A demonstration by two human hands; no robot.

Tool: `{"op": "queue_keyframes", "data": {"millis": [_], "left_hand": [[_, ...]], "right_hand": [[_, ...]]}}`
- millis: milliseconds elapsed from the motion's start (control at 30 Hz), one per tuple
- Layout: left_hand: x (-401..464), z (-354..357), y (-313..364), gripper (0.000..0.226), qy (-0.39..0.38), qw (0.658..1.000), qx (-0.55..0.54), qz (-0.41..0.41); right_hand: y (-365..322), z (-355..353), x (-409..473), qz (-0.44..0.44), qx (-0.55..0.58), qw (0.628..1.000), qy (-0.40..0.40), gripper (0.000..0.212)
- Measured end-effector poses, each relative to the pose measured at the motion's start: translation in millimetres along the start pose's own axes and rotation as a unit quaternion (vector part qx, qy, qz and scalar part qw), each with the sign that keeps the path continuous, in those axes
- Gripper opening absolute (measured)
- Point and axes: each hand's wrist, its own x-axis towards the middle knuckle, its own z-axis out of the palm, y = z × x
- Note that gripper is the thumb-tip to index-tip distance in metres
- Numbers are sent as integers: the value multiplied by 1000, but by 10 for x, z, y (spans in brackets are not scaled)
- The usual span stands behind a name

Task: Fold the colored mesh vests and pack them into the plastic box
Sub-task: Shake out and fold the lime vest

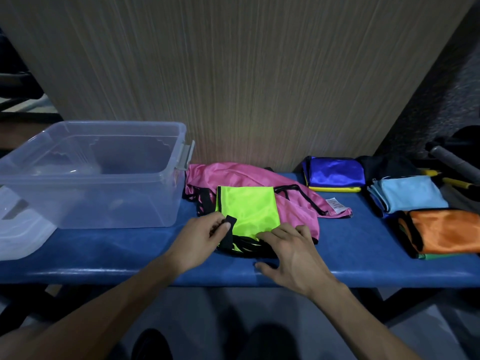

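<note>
Nearest: right hand [291, 252] lies flat, fingers spread, pressing the near right corner of the green vest [249, 211] onto the bench [104, 258]; thumb rests on bare bench at the front edge. Left hand [205, 233] sits just beside it at 9 o'clock, its grip pinching a black strap [230, 228] at the vest's near left edge.

Green vest: partly folded rectangle, long axis running roughly 6 to 12 o'clock away from the hands, black trim bunched at the near end. It lies on top of the pink vest [249, 178], which is spread loose underneath and beyond, label end toward 3 o'clock.

Judgement: fold not finished; strap wants tucking before the vest is moved.

Plastic box [98, 201]: at 10 o'clock from the green vest, touching or nearly touching the pink vest's left edge; looks empty. Left hand is the nearer one for the transfer. Nothing stands between vest and box rim.

Lid [20, 229] at far left, beside the box.

Toward 2–3 o'clock, well apart: orange bundle [446, 229], light blue bundle [407, 193], dark blue bundle [335, 175], each folded.
</note>
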Motion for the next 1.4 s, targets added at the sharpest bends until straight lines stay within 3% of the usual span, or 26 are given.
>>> {"op": "queue_keyframes", "data": {"millis": [100,233,400,633,767,833,967,1067,1167,1400], "left_hand": [[38,70,-69,4,25,999,-33,-24],[70,101,-102,27,47,997,-59,-28],[67,128,-197,5,42,998,-44,22],[-42,-146,-391,72,-152,983,65,76],[-48,-76,-473,57,-121,987,53,92],[-26,-38,-468,53,-98,989,57,91],[-117,-37,-396,66,-112,992,-1,57],[-216,43,-318,68,-106,993,-34,30],[-151,52,-243,63,-71,997,-35,-16],[60,9,-67,55,-99,987,33,-118]], "right_hand": [[37,-3,-17,-7,22,1000,-3,53],[101,4,-16,-3,41,999,-17,51],[114,-11,-18,-3,49,999,-20,50],[160,0,-4,16,61,997,-43,60],[108,-13,85,37,72,996,-48,62],[87,-73,127,92,134,985,-65,59],[111,-280,120,232,353,897,-130,46],[100,-346,93,273,414,856,-147,32],[65,-322,155,298,397,861,-113,13],[23,-225,413,327,291,897,-60,13]]}}
